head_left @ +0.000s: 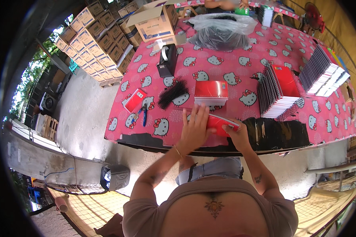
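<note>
At the table's near edge a red-covered notebook point(220, 123) lies under my hands. My left hand point(194, 128) rests at its left end with fingers stretched out flat. The right end is gripped by my right hand point(237, 133), thumb on top of the cover. Just beyond stands a short stack of red notebooks point(211, 90). Left of that lie a heap of black spiral binding coils point(173, 94), a small red notebook point(135, 100) and blue-handled pliers point(144, 115). Whether a coil is in the held notebook is hidden.
Tall stacks of spiral notebooks point(279, 93) and more notebooks point(324, 75) stand right. Farther back are a black tape dispenser point(167, 63), a plastic bag point(221, 33) with dark contents and an open carton point(156, 25). Another person's hands point(225, 4) show at the far table.
</note>
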Demonstrator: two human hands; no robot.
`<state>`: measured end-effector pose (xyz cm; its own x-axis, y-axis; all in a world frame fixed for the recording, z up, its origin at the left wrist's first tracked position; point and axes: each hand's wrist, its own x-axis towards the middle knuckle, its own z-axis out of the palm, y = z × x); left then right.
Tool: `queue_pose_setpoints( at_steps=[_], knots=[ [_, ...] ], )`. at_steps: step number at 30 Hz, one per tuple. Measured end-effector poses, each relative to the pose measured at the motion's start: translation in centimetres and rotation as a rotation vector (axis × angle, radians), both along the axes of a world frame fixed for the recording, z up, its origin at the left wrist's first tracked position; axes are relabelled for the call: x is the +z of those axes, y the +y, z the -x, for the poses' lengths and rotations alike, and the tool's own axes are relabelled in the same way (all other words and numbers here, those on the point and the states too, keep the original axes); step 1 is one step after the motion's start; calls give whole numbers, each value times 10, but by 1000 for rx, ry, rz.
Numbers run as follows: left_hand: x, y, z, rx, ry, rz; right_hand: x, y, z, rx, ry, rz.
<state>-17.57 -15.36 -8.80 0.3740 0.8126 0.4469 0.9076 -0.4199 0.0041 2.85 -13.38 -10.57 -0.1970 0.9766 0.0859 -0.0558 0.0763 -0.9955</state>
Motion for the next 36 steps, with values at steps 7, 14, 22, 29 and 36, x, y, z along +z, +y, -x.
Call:
queue_pose_setpoints(
  at_steps=[7, 14, 22, 29, 36],
  knots=[
    [8, 12, -4, 91, -3, -13, 10, -2, -1, 18, 4, 38],
    [39, 25, -5, 91, 9, -118, 14, -2, 0, 66, -67, -16],
    [48, 13, -5, 43, 225, -77, 11, -2, 9, 123, 8, 4],
    [51, 23, -7, 44, 147, -105, 3, -2, 6, 153, 81, 119],
    [14, -8, -21, -49, 111, 13, 12, -3, 8, 28, 63, 34]
  ],
)
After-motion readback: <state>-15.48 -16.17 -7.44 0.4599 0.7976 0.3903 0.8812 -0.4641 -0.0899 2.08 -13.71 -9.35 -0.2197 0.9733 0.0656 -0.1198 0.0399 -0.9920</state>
